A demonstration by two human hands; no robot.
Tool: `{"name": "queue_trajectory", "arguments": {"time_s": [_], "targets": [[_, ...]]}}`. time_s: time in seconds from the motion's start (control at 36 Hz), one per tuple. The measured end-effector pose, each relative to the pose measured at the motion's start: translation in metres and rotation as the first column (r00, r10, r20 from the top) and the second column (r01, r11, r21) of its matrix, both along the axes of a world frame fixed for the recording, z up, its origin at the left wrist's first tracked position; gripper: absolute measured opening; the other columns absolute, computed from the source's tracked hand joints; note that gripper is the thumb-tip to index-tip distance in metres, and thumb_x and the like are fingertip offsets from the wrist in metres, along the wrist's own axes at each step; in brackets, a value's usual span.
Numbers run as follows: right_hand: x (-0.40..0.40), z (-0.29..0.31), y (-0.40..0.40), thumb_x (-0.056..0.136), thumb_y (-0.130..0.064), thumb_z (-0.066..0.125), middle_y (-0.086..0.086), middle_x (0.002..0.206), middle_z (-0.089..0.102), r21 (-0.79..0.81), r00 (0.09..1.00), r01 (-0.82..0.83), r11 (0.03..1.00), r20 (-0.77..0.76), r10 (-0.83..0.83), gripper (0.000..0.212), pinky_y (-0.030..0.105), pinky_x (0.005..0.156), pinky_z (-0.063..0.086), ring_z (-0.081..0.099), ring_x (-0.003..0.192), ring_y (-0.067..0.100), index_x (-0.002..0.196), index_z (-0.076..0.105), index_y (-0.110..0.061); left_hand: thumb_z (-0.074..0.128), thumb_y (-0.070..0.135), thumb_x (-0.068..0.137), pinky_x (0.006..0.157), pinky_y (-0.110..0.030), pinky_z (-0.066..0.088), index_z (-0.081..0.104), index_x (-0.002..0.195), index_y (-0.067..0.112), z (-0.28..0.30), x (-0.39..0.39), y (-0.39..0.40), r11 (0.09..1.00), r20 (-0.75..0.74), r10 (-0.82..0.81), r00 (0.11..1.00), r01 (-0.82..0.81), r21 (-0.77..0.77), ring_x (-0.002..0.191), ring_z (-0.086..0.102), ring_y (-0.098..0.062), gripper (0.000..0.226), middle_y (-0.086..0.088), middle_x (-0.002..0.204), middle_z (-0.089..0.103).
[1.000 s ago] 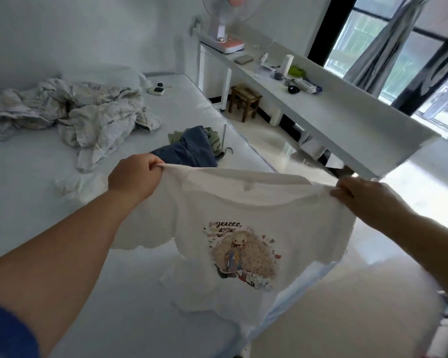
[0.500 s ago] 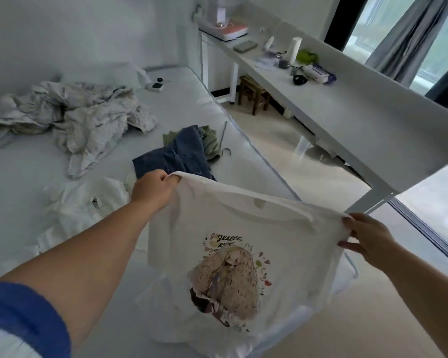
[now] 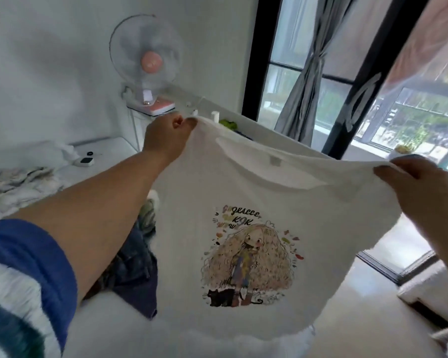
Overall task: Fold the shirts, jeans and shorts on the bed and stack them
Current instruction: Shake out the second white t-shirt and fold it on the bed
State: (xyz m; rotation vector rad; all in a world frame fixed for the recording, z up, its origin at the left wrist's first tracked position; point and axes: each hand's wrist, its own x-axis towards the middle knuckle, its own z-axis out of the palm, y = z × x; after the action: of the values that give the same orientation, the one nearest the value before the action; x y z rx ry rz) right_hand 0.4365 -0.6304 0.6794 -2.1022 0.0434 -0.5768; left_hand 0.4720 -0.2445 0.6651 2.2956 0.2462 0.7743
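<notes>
A white T-shirt with a printed cartoon girl and a black cat hangs spread out in front of me, print facing me. My left hand pinches its left shoulder, raised high. My right hand grips the right shoulder at about the same height. Below my left forearm, dark blue jeans lie on the white bed, with a bit of green garment just beyond them. The shirt hides most of the bed's right side.
A crumpled pale blanket lies at the bed's far left. A small white device sits near the pillow. A pink-centred fan stands on the white desk behind the shirt. Grey curtains and windows stand to the right.
Both hands have lifted the shirt up high and the view has tilted upward. The shirt now hangs fully spread above the bed instead of sagging onto it.
</notes>
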Motion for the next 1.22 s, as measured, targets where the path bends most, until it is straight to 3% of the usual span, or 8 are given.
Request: {"name": "queue_trajectory", "arguments": {"time_s": [0.14,0.25,0.36,0.53,0.61,0.69,1.0,1.22], "targets": [[-0.018,0.013,-0.021,0.064,-0.054,0.064,0.002,0.08,0.067,-0.029,0.999,0.018,0.999,0.035,-0.017,0.029,0.054,0.074,0.053,0.064,0.081,0.033,0.083,0.065,-0.032,0.053,0.035,0.092,0.055,-0.017,0.031,0.059,0.079,0.013,0.02,0.006,0.007,0.994,0.137,-0.098,0.986,0.102,-0.024,0.065,0.04,-0.012,0.026,-0.01,0.078,0.053],[-0.046,-0.007,-0.005,0.063,-0.051,0.067,-0.004,0.073,0.066,-0.073,0.997,-0.051,0.996,-0.054,0.047,0.025,0.033,0.055,0.051,0.063,0.068,0.021,0.081,0.064,-0.034,0.058,0.034,0.089,0.052,-0.013,0.03,0.062,0.078,-0.001,0.004,-0.017,0.032,0.987,0.072,-0.121,0.99,0.127,-0.095,0.058,0.037,-0.012,0.036,-0.013,0.074,0.052],[-0.082,-0.057,0.037,0.075,-0.013,0.074,-0.004,0.064,0.06,-0.078,0.961,-0.201,0.976,-0.21,0.181,0.017,0.01,0.042,0.032,0.048,0.051,0.006,0.07,0.063,-0.024,0.06,0.033,0.088,0.057,-0.013,0.037,0.067,0.079,0.014,-0.044,-0.06,0.071,0.984,-0.125,-0.116,0.985,0.097,-0.149,0.064,0.049,-0.011,0.023,-0.004,0.077,0.061],[-0.148,-0.142,0.111,0.078,-0.008,0.072,0.0,0.048,0.049,-0.073,0.839,-0.364,0.929,-0.458,0.293,0.02,0.014,0.036,0.025,0.037,0.039,0.007,0.062,0.06,-0.012,0.062,0.033,0.088,0.058,-0.027,0.036,0.065,0.072,0.011,-0.137,-0.155,0.141,0.995,-0.447,-0.063,0.892,0.022,-0.095,0.068,0.051,-0.02,0.028,-0.005,0.071,0.061],[-0.192,-0.184,0.15,0.079,-0.011,0.071,0.011,0.058,0.058,-0.084,0.784,-0.4,0.913,-0.548,0.292,0.019,0.026,0.048,0.034,0.046,0.05,0.016,0.063,0.061,-0.014,0.059,0.033,0.089,0.068,-0.031,0.04,0.072,0.091,0.018,-0.186,-0.212,0.177,0.997,-0.589,0.035,0.807,0.011,0.074,0.082,0.057,-0.026,0.02,-0.009,0.093,0.068],[-0.248,-0.226,0.191,0.079,-0.015,0.071,-0.005,0.049,0.053,-0.101,0.736,-0.419,0.902,-0.62,0.272,0.023,0.025,0.049,0.033,0.046,0.047,0.006,0.059,0.059,-0.016,0.052,0.035,0.092,0.076,-0.033,0.042,0.07,0.104,0.025,-0.235,-0.275,0.214,0.972,-0.679,0.141,0.72,0.028,0.232,0.098,0.057,-0.031,0.024,-0.009,0.109,0.065],[-0.467,-0.417,0.326,0.081,-0.018,0.068,-0.01,0.049,0.045,-0.02,0.461,-0.531,0.847,-0.846,0.269,0.036,0.033,0.054,0.031,0.037,0.05,0.013,0.052,0.046,-0.023,0.057,0.012,0.087,0.076,-0.032,0.043,0.069,0.099,0.004,-0.404,-0.483,0.329,0.96,-0.763,0.121,0.635,-0.27,-0.072,0.093,0.059,-0.031,0.018,-0.018,0.104,0.066],[-0.589,-0.505,0.398,0.086,-0.035,0.06,-0.005,0.053,0.048,0.003,0.196,-0.72,0.694,-0.958,0.207,0.029,0.022,0.053,0.036,0.046,0.052,0.007,0.065,0.047,-0.02,0.05,0.008,0.089,0.096,-0.028,0.037,0.068,0.111,0.013,-0.484,-0.565,0.383,0.962,-0.78,0.168,0.603,-0.274,-0.004,0.114,0.054,-0.03,0.03,-0.013,0.125,0.059]]}}
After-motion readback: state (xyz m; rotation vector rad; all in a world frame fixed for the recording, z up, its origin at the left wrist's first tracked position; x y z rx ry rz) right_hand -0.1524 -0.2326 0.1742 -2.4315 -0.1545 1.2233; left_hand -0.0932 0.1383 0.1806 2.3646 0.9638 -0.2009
